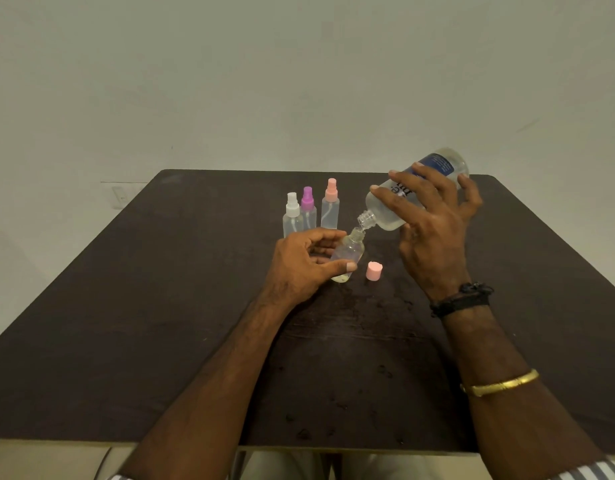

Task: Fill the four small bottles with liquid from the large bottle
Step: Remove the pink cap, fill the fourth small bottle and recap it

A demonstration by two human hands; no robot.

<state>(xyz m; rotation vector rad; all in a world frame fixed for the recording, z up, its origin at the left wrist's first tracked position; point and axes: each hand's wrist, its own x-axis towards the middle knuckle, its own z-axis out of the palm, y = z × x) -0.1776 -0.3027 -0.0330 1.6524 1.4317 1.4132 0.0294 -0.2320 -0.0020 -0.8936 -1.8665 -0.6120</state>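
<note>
My right hand (434, 220) grips the large clear bottle (385, 211) with a blue label, tipped down to the left, its open neck right over the mouth of a small clear bottle (349, 252). That uncapped small bottle leans to the right in my left hand (306, 265) and holds a little liquid at its base. Three capped small spray bottles stand behind it: white-topped (293, 216), purple-topped (308, 209) and pink-topped (330, 206). A loose pink cap (374, 270) lies on the table just right of the held bottle.
Everything sits on a dark brown table (160, 323) whose far edge meets a pale wall. Dark spots of liquid mark the tabletop near my arms (382, 368). A wall socket (120, 196) shows at the left beyond the table.
</note>
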